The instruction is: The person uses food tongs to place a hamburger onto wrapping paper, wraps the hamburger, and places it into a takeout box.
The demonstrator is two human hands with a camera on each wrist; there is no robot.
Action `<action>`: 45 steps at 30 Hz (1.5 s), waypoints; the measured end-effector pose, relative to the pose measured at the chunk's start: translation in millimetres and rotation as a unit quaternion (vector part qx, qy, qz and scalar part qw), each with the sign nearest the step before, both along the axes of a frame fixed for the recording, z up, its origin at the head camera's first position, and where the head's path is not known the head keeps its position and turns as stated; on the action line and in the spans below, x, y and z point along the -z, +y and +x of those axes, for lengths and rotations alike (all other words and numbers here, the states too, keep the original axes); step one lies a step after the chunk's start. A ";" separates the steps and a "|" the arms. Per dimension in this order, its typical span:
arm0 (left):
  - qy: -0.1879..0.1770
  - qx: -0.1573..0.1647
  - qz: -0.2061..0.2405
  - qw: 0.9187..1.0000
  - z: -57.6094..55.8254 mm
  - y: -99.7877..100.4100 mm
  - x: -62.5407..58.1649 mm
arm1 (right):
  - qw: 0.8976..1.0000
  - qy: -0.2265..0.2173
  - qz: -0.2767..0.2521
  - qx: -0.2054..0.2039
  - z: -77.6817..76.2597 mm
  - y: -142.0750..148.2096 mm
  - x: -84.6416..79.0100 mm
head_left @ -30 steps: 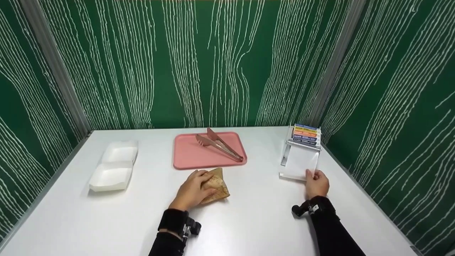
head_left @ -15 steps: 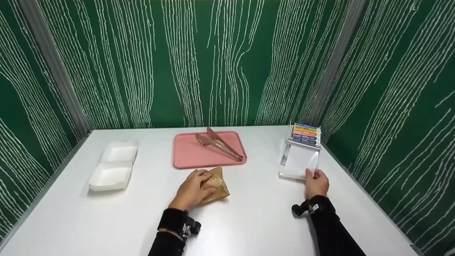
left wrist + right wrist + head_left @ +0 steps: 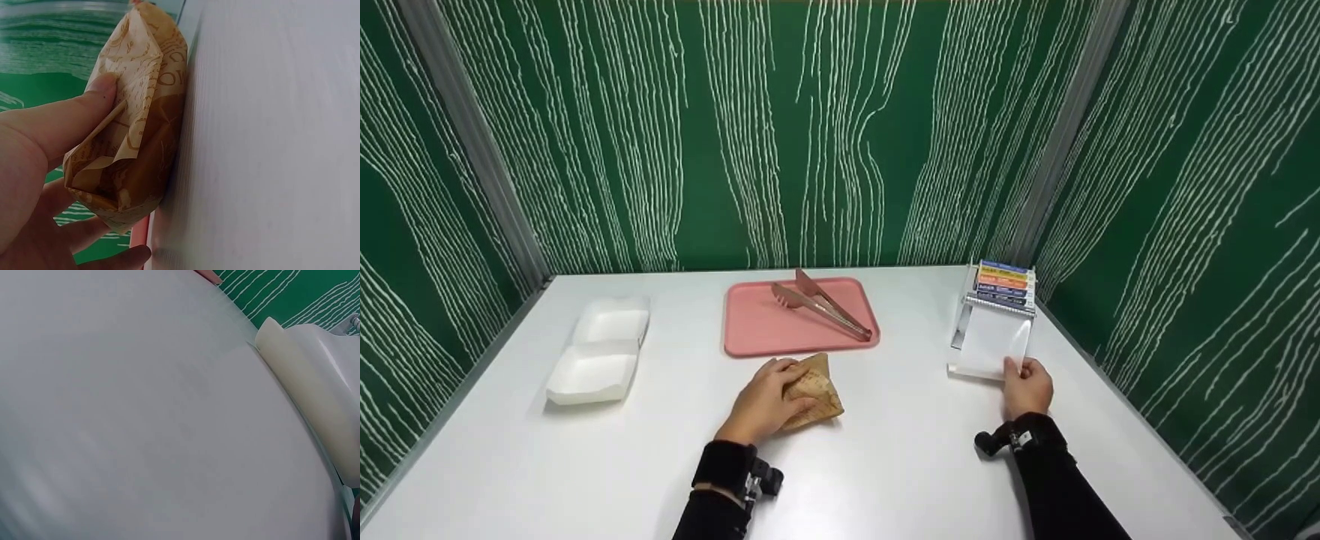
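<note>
A packet wrapped in printed brown paper (image 3: 816,394) lies on the white table, and my left hand (image 3: 763,405) grips its left side. In the left wrist view the thumb (image 3: 93,107) presses on the folded paper while the other fingers reach behind the packet. At the right, my right hand (image 3: 1027,388) pinches the lower right corner of a blank white sheet (image 3: 996,337). That sheet hangs from the spiral binding of a stand (image 3: 1001,301). In the right wrist view the sheet (image 3: 315,382) curves, and the hand is mostly hidden.
A pink tray (image 3: 750,322) bears metal tongs (image 3: 832,311) at the back middle. To the left stands an opened white takeaway box (image 3: 596,360). Several coloured strips (image 3: 1005,281) top the stand. Green walls with white lines (image 3: 840,135) enclose the table.
</note>
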State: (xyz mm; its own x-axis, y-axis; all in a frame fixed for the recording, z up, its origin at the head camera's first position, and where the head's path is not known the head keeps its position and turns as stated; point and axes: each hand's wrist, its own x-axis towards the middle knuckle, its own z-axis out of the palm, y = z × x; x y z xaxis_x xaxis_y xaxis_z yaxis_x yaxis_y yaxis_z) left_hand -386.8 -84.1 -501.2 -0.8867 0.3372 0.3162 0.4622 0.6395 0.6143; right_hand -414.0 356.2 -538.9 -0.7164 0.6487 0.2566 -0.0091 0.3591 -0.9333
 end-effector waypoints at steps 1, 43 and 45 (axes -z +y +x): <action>0.000 -0.001 0.000 1.000 0.0 0.1 -0.1 | 1.000 -0.001 -0.001 -0.001 0.5 -0.4 -0.8; -0.004 -0.002 0.005 1.000 4.2 -0.1 -3.8 | 1.000 -0.013 -0.010 -0.010 6.9 -3.4 -6.1; -0.001 -0.001 0.003 1.000 3.6 -0.1 -3.9 | 1.000 -0.013 -0.010 -0.010 6.8 -3.3 -6.3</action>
State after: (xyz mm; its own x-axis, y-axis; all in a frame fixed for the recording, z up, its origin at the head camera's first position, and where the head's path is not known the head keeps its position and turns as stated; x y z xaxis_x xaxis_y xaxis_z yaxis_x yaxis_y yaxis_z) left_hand -383.2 -84.1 -497.3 -0.8882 0.3331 0.3163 0.4593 0.6371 0.6189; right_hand -407.1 352.9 -532.6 -0.7361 0.6386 0.2245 0.0079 0.3398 -0.9405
